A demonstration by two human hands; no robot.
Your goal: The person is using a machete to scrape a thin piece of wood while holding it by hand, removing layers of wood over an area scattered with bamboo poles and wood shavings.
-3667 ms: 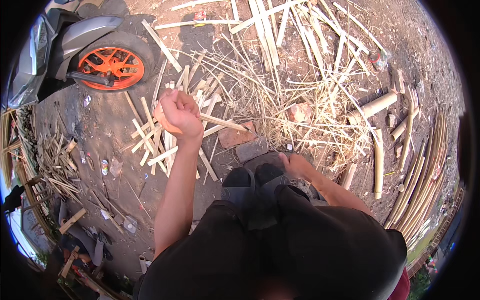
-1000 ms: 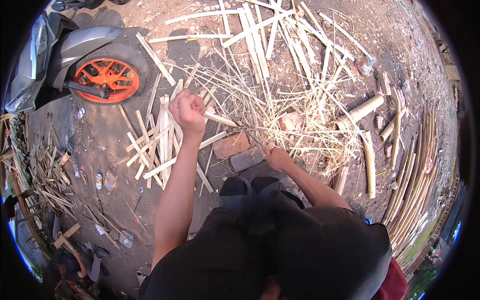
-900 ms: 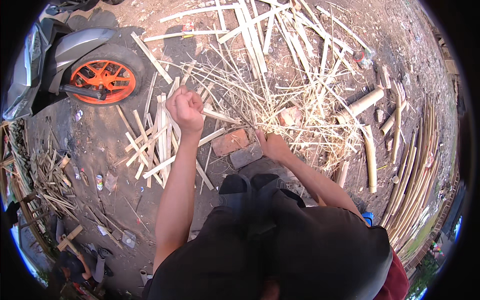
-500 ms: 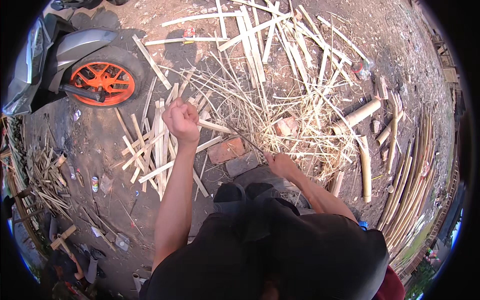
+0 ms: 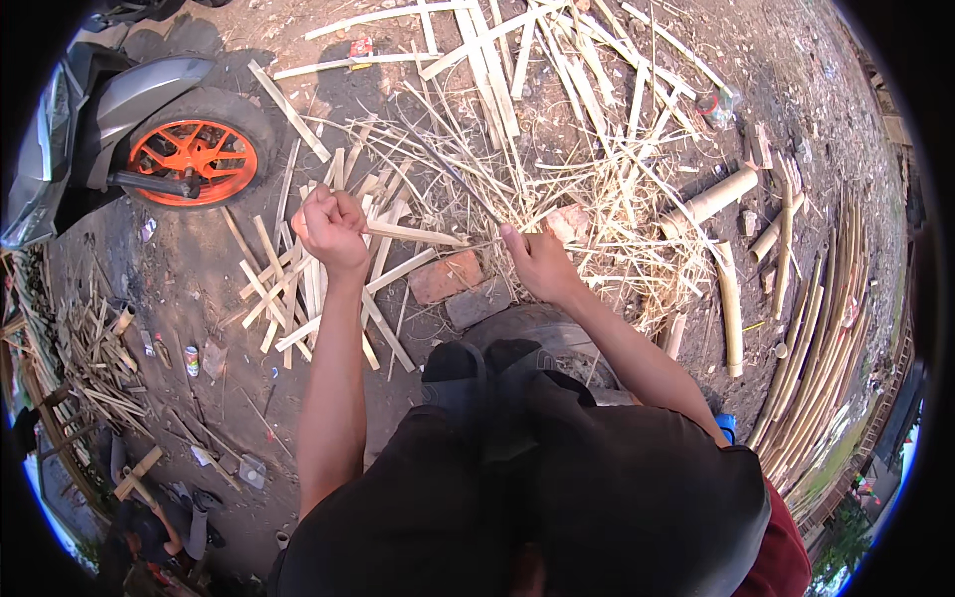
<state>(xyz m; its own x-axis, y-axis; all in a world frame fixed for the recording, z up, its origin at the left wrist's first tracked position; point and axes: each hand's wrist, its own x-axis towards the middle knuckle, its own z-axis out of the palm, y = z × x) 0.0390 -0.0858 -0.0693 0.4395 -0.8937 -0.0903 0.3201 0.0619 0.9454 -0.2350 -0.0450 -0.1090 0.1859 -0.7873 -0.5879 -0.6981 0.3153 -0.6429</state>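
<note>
My left hand (image 5: pixel 331 227) is closed round one end of a pale split bamboo strip (image 5: pixel 416 235), whose other end points right toward my right hand. My right hand (image 5: pixel 542 263) grips a long knife (image 5: pixel 453 174). Its thin dark blade slants away to the upper left, seen nearly edge-on, and the handle is hidden in my fist. The strip's free end lies close to the blade's base; whether they touch I cannot tell. Just beyond my feet, a red brick (image 5: pixel 445 277) and a grey brick (image 5: pixel 478 302) rest on the ground.
Thin bamboo shavings (image 5: pixel 637 219) and loose strips (image 5: pixel 487 70) spread across the ground ahead. A motorbike wheel (image 5: pixel 194 162) stands at upper left. Bamboo pieces (image 5: pixel 711 202) and a bundle of long poles (image 5: pixel 821 338) lie right. Another person's arm (image 5: pixel 164 527) shows at lower left.
My right hand has moved up and left, and the knife blade now reaches farther away from me. My left hand has shifted slightly left with the bamboo strip. The whole view has shifted a little.
</note>
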